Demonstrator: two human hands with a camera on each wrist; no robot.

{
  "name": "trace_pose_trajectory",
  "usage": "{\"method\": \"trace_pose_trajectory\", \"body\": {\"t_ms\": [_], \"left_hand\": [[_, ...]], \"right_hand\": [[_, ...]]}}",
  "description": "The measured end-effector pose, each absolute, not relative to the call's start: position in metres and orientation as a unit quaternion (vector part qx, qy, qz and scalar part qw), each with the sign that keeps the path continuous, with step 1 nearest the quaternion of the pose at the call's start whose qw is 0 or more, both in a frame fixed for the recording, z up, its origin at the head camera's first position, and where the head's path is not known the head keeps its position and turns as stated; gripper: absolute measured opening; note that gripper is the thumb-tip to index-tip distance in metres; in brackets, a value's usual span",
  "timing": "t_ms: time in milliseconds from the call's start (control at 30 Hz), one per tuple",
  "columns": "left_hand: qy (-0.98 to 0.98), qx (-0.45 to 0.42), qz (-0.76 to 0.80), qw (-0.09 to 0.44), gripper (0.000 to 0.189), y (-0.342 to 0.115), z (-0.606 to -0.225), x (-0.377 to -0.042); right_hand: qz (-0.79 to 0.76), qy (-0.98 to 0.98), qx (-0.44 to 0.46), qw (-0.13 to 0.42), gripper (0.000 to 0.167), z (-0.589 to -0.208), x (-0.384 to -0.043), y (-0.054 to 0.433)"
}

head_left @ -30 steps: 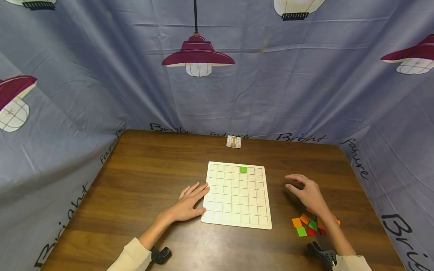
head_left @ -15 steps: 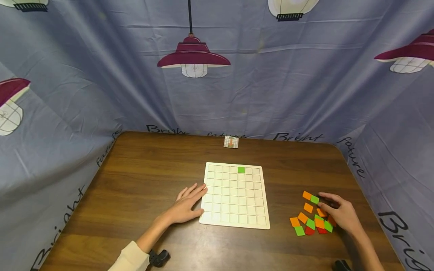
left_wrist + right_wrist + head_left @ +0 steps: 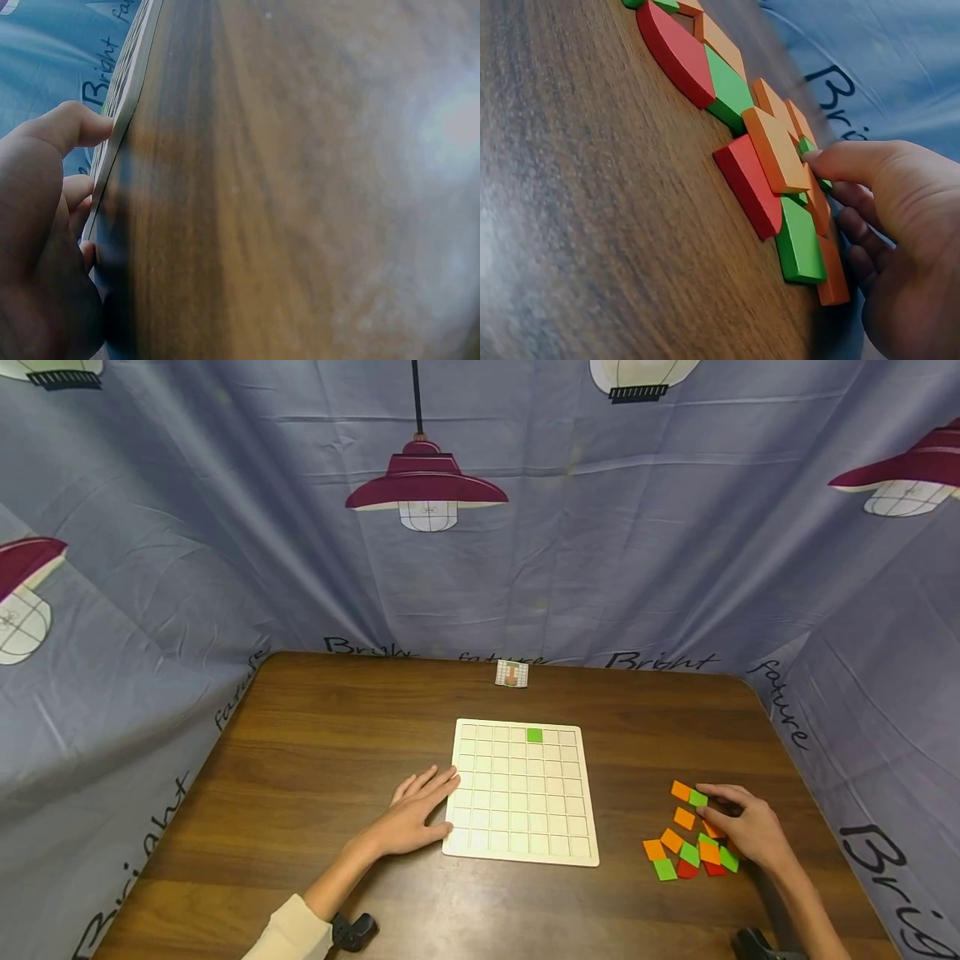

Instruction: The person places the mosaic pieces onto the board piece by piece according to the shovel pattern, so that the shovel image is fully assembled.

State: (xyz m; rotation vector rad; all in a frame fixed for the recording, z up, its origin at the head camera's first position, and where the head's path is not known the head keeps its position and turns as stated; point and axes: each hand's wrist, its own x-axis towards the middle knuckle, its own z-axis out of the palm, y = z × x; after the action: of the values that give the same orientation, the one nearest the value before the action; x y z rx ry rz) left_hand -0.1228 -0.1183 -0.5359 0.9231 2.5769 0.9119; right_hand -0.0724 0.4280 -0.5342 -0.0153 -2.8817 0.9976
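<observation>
A cream square board [image 3: 517, 797] with a grid of cells lies mid-table in the head view. One green tile [image 3: 534, 735] sits in its far row. My left hand [image 3: 412, 817] rests with spread fingers on the board's left edge, its thumb at the rim in the left wrist view. On the right, my right hand [image 3: 756, 833] pinches a small green square tile [image 3: 697, 797] between thumb and forefinger, at the far end of a loose group of tiles. In the right wrist view the thumb partly hides that green tile [image 3: 805, 145].
Orange tiles [image 3: 672, 840], green tiles [image 3: 664, 869] and red tiles [image 3: 686, 869] lie scattered, some overlapping, left of the right hand. A small grid-printed card [image 3: 512, 673] lies at the table's far edge. A blue printed curtain [image 3: 525, 568] hangs behind the wooden table [image 3: 337, 718].
My right hand has moved from beside the board, right and nearer, to the tiles, and its fingertips have closed on a green tile. The left hand stays on the board.
</observation>
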Motion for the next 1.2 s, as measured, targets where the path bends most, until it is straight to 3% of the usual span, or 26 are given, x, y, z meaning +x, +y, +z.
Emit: {"method": "trace_pose_trajectory", "body": {"t_ms": [333, 700, 1200], "left_hand": [[0.888, 0.315, 0.31, 0.127, 0.074, -0.119, -0.537, -0.122], [0.891, 0.316, 0.303, 0.123, 0.074, -0.12, -0.534, -0.123], [0.89, 0.314, 0.305, 0.129, 0.074, -0.12, -0.537, -0.123]], "right_hand": [[0.301, -0.953, -0.004, 0.042, 0.035, -0.533, -0.073, 0.427], [0.296, -0.952, -0.016, 0.072, 0.035, -0.522, -0.079, 0.42], [0.323, -0.941, 0.054, 0.087, 0.033, -0.491, -0.124, 0.365]]}}
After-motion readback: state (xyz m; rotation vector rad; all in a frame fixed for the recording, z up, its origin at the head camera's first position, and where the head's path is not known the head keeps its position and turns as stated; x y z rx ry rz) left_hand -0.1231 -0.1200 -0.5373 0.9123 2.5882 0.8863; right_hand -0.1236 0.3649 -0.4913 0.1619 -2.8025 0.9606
